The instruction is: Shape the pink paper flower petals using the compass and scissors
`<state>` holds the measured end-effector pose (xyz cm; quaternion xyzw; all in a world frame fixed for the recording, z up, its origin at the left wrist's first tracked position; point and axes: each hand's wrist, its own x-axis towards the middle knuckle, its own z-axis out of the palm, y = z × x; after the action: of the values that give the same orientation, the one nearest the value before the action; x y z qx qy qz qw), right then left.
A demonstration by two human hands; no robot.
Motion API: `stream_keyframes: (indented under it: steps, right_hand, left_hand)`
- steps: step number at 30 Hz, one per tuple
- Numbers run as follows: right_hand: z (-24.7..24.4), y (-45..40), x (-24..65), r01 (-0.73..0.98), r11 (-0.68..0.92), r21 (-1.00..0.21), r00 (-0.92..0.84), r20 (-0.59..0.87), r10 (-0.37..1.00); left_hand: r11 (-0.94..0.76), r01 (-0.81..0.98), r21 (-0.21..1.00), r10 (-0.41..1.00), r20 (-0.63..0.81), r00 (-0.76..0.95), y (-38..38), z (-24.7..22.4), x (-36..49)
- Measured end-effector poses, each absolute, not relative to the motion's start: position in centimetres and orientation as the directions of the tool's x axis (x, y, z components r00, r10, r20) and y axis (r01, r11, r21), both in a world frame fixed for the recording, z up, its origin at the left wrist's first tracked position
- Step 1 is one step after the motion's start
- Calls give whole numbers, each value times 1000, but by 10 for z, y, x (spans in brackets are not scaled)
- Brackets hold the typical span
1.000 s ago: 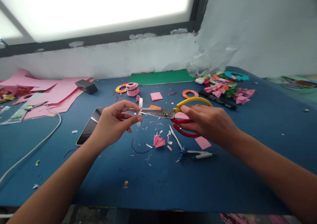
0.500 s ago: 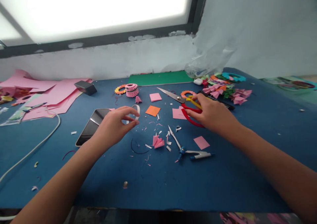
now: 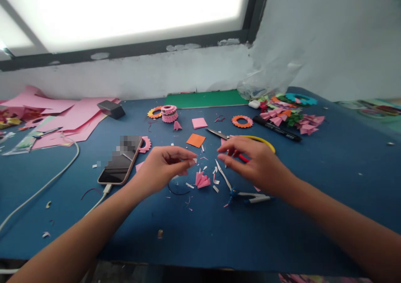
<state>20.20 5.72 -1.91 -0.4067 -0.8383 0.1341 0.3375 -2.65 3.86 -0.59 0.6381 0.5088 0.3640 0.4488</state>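
On the near side of the blue desk (image 3: pixel 297 226), a drawing compass (image 3: pixel 233 193) lies with its legs spread, and a pink folded paper (image 3: pixel 203 180) sits just beside it among tiny scraps. Above these, the left hand (image 3: pixel 164 166) pinches a thin white paper strip (image 3: pixel 195 160) between its thumb and fingertips, and only a bit of the strip shows. The right hand (image 3: pixel 255 160) is near it, holding nothing that I can see, its thumb and fingers a little apart. Under and behind the right hand are scissors (image 3: pixel 217 133) with red and yellow handles, lying on the desk. To the left is a dark phone (image 3: pixel 125 164) with a white cord plugged in. Farther back are an orange square (image 3: pixel 196 140), then a pink square (image 3: pixel 199 123), and a stack of pink rings (image 3: pixel 169 117) with bumpy edges. On the right, a black marker (image 3: pixel 277 129) has pale writing too small to read, next to a heap of colorful folded papers (image 3: pixel 277 115). A green sheet (image 3: pixel 206 99) lies by the wall.
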Motion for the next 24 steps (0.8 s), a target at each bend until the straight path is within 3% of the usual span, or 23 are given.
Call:
stream_keyframes:
  steps: [6, 13, 19, 22, 24]
  right_hand:
    - [-25, 35, 181, 410, 693, -594, -554, 441, 706]
    - [-27, 37, 186, 416, 795, -442, -606, 516, 605]
    - [-26, 37, 187, 379, 827, -415, -620, 549, 560]
    - [-23, 36, 188, 399, 811, -429, -571, 575, 585]
    - [-22, 36, 188, 472, 746, -469, -542, 513, 665]
  left_hand:
    - [20, 219, 976, 936, -95, 339, 25, -10, -15]
    - [70, 212, 975, 934, -138, 329, 22, -10, -14]
    - [118, 246, 962, 921, -199, 336, 22, -4, -15]
    - [-28, 380, 924, 965, -75, 253, 24, -6, -16]
    - [-189, 544, 817, 967, 58, 248, 27, -13, -17]
